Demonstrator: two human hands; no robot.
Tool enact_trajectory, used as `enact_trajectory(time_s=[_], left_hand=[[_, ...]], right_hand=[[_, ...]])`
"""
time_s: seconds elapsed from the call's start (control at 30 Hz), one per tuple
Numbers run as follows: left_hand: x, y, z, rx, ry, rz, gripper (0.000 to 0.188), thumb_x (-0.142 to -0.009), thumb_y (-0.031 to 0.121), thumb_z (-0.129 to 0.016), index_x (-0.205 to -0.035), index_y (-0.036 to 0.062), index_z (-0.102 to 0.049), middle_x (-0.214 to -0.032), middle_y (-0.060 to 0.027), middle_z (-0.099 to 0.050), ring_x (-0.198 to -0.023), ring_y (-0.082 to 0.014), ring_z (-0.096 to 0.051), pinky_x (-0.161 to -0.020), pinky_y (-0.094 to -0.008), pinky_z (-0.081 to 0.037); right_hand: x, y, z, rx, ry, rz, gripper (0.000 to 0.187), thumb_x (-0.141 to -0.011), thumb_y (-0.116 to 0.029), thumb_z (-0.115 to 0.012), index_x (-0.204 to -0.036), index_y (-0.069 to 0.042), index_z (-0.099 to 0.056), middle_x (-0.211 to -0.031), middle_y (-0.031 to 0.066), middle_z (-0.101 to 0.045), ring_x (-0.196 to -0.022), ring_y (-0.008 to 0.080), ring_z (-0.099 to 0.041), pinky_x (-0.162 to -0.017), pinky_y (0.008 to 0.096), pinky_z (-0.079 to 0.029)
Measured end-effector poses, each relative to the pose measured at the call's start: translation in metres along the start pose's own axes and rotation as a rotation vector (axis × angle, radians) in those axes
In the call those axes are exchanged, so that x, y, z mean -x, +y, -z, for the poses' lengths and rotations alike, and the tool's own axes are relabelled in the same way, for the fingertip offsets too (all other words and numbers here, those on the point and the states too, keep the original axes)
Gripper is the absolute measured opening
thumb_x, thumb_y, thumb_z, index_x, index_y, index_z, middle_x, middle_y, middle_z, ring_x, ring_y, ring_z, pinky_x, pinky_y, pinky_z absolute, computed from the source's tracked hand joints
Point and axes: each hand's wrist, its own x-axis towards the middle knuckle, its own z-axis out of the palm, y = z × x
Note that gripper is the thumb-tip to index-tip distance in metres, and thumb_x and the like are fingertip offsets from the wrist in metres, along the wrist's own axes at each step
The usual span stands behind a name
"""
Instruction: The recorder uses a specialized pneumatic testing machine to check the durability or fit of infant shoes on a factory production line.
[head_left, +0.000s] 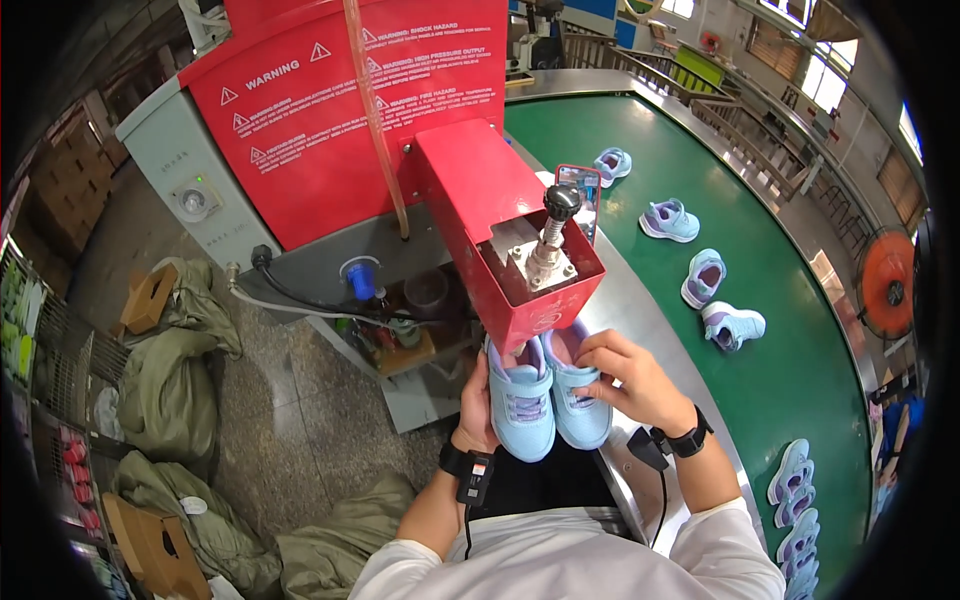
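Observation:
Two light blue children's shoes with purple laces and linings are side by side, toes toward me, just under the red machine head (485, 205). My left hand (478, 408) is closed along the outer side of the left shoe (523, 428). On the right shoe (583, 418), my right hand (632, 378) grips near the strap and the opening, fingers bent over its edge. The machine head hides part of the heels. A black knob (562, 202) on a metal shaft rises from the open box of the head. Both wrists carry black bands.
A green conveyor (640, 270) with a metal rim curves along my right, bearing several matching shoes (723, 326). A phone (580, 192) stands behind the head. To the left are a red machine cabinet (300, 150), olive sacks (170, 400) and cardboard boxes (150, 545). An orange fan (888, 282) stands far right.

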Motion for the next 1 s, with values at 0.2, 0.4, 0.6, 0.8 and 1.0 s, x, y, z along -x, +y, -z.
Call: enact_trajectory(time_s=[0.2,0.4,0.6,0.8,1.0], left_hand=[[0.007,-0.005,-0.020,-0.041,0.003,-0.014,0.051,-0.100,0.046,-0.040,-0.134,0.0088,-0.048,-0.123,-0.0054,-0.060,-0.108,-0.0204,-0.060,-0.095,-0.0381,-0.048],[0.008,-0.002,-0.007,0.152,-0.167,0.061,0.051,-0.100,0.045,-0.040,-0.137,0.0099,-0.045,-0.129,-0.0075,-0.058,-0.113,-0.0221,-0.059,-0.098,-0.0393,-0.047],[0.038,0.010,0.006,-0.143,0.236,-0.014,0.051,-0.099,0.045,-0.043,-0.134,0.0087,-0.049,-0.127,-0.0087,-0.060,-0.111,-0.0234,-0.060,-0.098,-0.0393,-0.047],[0.056,0.022,-0.020,-0.209,0.184,-0.154,0.053,-0.099,0.045,-0.044,-0.136,0.0081,-0.049,-0.131,-0.0079,-0.058,-0.115,-0.0228,-0.058,-0.101,-0.0385,-0.045],[0.051,0.030,-0.027,-0.214,0.146,-0.148,0.054,-0.099,0.045,-0.043,-0.138,0.0071,-0.046,-0.134,-0.0089,-0.055,-0.118,-0.0240,-0.056,-0.102,-0.0385,-0.044]], right_hand=[[0.002,-0.007,0.005,-0.008,-0.002,-0.007,0.028,-0.077,-0.012,-0.075,-0.100,-0.002,-0.062,-0.105,0.0104,-0.056,-0.089,0.0278,-0.061,-0.070,0.0347,-0.054],[0.001,-0.006,0.000,0.006,0.003,-0.003,0.030,-0.078,-0.011,-0.075,-0.102,-0.002,-0.061,-0.106,0.0117,-0.056,-0.090,0.0295,-0.061,-0.072,0.0359,-0.053],[0.010,-0.008,-0.042,-0.095,-0.002,-0.001,0.034,-0.082,-0.009,-0.070,-0.111,-0.004,-0.054,-0.118,0.0132,-0.051,-0.097,0.0309,-0.060,-0.077,0.0358,-0.054],[0.009,-0.031,-0.045,-0.106,0.144,0.107,0.032,-0.079,-0.005,-0.071,-0.107,-0.003,-0.056,-0.114,0.0134,-0.051,-0.098,0.0327,-0.058,-0.081,0.0384,-0.051],[0.004,-0.033,-0.047,-0.063,0.183,0.121,0.032,-0.076,-0.002,-0.071,-0.105,-0.003,-0.056,-0.114,0.0138,-0.052,-0.100,0.0332,-0.058,-0.082,0.0388,-0.050]])
